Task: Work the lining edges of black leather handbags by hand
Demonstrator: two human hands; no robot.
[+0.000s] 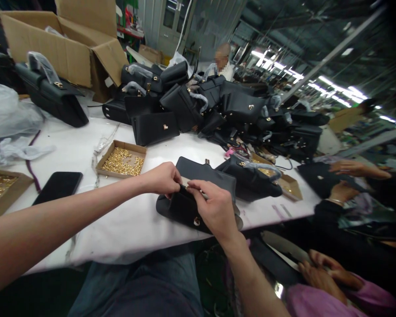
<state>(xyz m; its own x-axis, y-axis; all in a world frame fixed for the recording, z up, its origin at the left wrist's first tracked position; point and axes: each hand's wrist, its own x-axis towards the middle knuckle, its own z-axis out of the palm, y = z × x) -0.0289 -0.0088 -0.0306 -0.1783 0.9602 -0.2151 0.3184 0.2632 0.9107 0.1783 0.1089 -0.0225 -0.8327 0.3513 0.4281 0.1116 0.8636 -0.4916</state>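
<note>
A black handbag (181, 210) with a gold clasp lies at the front edge of the white table, its flap folded back. At the bag's upper edge, my left hand (166, 179) is closed, thumb and fingers pinching the rim. My right hand (214, 204) grips the same rim just to the right, its fingers curled over the edge. A light strip of the lining shows between the two hands. Whether a small part sits in my fingertips is hidden. Just behind and to the right stands another black handbag (254, 180) with a plastic-wrapped handle.
Shallow cardboard trays of small gold fittings (122, 161) rest on the table (119, 224), near a black phone (60, 187). Many black handbags (191, 103) are heaped behind, beside an open carton (59, 39). Co-workers' hands (345, 191) handle bags at right.
</note>
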